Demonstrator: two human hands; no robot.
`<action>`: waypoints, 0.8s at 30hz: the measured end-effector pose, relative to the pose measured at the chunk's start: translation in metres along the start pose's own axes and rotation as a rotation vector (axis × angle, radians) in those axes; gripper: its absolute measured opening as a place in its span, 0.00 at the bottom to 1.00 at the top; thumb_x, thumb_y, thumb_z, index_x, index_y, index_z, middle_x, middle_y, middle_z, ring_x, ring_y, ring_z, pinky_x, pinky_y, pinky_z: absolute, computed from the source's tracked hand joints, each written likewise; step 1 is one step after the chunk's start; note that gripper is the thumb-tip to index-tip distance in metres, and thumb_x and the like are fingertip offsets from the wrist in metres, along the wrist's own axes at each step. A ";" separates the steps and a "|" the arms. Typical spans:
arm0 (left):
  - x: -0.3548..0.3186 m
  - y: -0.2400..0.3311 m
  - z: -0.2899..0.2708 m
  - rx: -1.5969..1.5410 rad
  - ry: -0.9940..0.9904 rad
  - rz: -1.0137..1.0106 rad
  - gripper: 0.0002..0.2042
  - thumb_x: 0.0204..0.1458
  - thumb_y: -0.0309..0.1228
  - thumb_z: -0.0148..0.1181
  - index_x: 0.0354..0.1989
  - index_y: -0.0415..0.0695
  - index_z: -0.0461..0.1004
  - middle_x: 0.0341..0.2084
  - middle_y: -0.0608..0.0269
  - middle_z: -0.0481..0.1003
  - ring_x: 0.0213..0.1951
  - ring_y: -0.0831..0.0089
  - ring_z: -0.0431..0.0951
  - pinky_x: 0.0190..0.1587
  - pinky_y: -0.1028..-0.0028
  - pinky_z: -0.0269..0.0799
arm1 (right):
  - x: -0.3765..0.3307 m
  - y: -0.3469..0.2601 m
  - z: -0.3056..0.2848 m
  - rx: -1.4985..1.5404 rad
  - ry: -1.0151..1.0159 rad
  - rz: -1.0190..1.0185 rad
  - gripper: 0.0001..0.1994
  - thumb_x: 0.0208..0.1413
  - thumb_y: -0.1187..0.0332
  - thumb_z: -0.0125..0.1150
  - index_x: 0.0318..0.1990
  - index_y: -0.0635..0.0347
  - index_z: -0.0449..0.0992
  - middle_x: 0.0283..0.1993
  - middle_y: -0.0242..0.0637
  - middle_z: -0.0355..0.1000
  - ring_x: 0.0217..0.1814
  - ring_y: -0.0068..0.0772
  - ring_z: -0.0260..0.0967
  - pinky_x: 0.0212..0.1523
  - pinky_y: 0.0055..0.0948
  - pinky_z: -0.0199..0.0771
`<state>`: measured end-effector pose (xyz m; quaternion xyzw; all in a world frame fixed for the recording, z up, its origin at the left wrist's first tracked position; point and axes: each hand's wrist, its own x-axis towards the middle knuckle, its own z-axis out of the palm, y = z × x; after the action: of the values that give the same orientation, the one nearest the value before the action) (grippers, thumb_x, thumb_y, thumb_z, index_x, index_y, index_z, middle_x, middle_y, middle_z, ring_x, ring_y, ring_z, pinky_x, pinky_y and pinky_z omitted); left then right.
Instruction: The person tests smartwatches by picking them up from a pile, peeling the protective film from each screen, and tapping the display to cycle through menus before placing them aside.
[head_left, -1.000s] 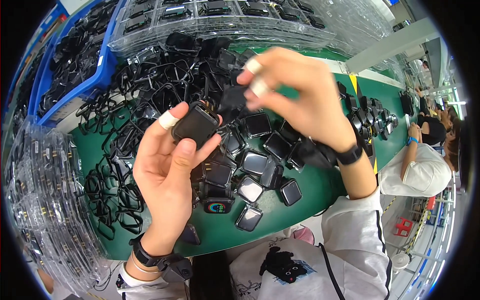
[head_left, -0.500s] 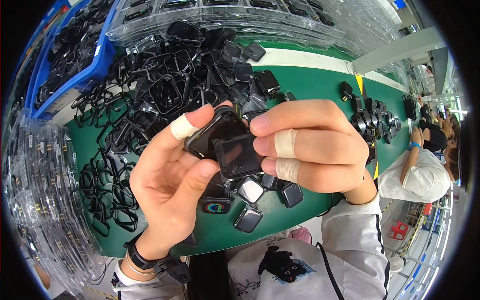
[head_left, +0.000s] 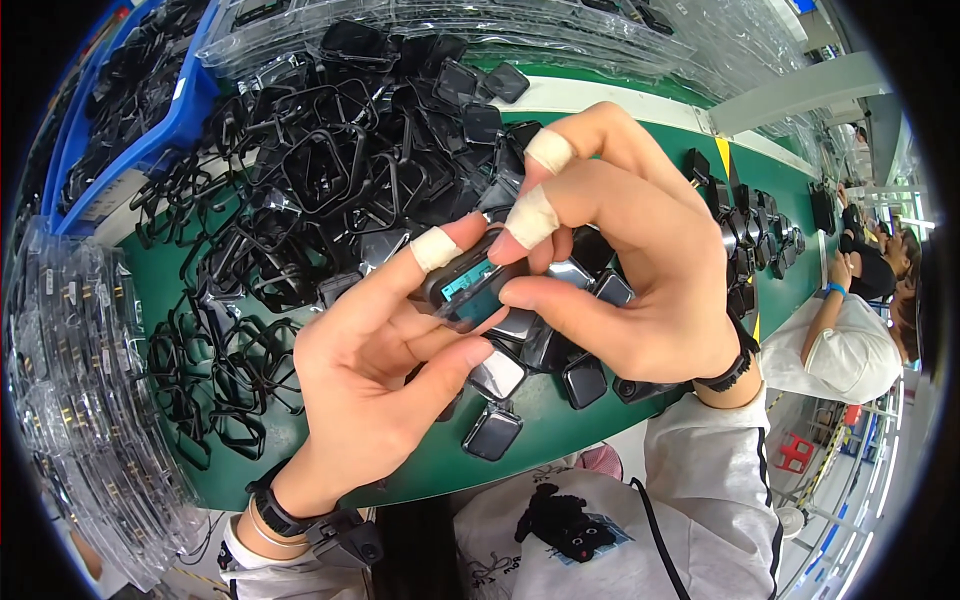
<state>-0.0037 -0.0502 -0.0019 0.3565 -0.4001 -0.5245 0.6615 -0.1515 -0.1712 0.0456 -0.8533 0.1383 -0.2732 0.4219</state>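
Note:
Between my two hands is a black smartwatch case (head_left: 465, 283), tilted, with a bright teal patch showing on it. My left hand (head_left: 370, 375) grips it from the left, its taped index finger along the upper edge. From the right, the fingers and thumb of my right hand (head_left: 640, 260) pinch it too; two of these fingers carry pale tape. A dark, glossy square part lies against the case, partly hidden by fingers. Below my hands, a watch with a pale face (head_left: 498, 372) and a dark square watch (head_left: 492, 432) lie on the green table (head_left: 400, 478).
Black square frames (head_left: 330, 165) are heaped beyond my hands. A blue bin (head_left: 195, 120) of black parts stands at far left. Clear plastic trays (head_left: 85, 400) are stacked along the left. More watch cases (head_left: 755, 240) sit at right, near a co-worker's white sleeve (head_left: 830, 345).
My right hand has turned and shifted its grip upward around the case. The square screen that faced up is now turned away, and a teal patch shows. My left hand has moved slightly right.

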 end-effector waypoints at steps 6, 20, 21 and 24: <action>-0.001 -0.004 0.000 -0.001 0.074 0.004 0.26 0.45 0.11 0.56 0.56 0.29 0.60 0.56 0.47 0.61 0.50 0.62 0.71 0.51 0.67 0.73 | -0.002 0.002 0.007 -0.073 -0.022 -0.024 0.14 0.40 0.82 0.65 0.36 0.64 0.70 0.44 0.39 0.62 0.33 0.22 0.64 0.32 0.19 0.66; -0.007 -0.004 0.006 0.142 0.235 0.076 0.14 0.44 0.10 0.58 0.41 0.30 0.66 0.35 0.58 0.68 0.38 0.71 0.76 0.40 0.77 0.77 | -0.013 0.010 0.025 0.021 0.072 -0.015 0.11 0.42 0.78 0.66 0.32 0.67 0.70 0.30 0.41 0.69 0.30 0.33 0.66 0.31 0.25 0.66; -0.008 -0.004 -0.002 0.179 0.190 0.097 0.13 0.44 0.12 0.59 0.39 0.30 0.67 0.33 0.60 0.68 0.35 0.73 0.75 0.37 0.78 0.76 | -0.014 0.011 0.027 0.023 0.072 -0.016 0.11 0.42 0.78 0.66 0.32 0.67 0.70 0.30 0.41 0.69 0.30 0.33 0.66 0.31 0.25 0.66; -0.010 -0.006 -0.012 0.180 0.153 0.130 0.11 0.45 0.15 0.61 0.37 0.31 0.69 0.30 0.61 0.67 0.31 0.77 0.73 0.31 0.81 0.73 | -0.013 0.009 0.031 0.103 0.030 -0.017 0.12 0.43 0.77 0.67 0.33 0.67 0.69 0.30 0.40 0.67 0.31 0.32 0.66 0.32 0.25 0.67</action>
<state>0.0032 -0.0407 -0.0142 0.4269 -0.4161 -0.4137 0.6881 -0.1440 -0.1503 0.0183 -0.8274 0.1230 -0.2963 0.4609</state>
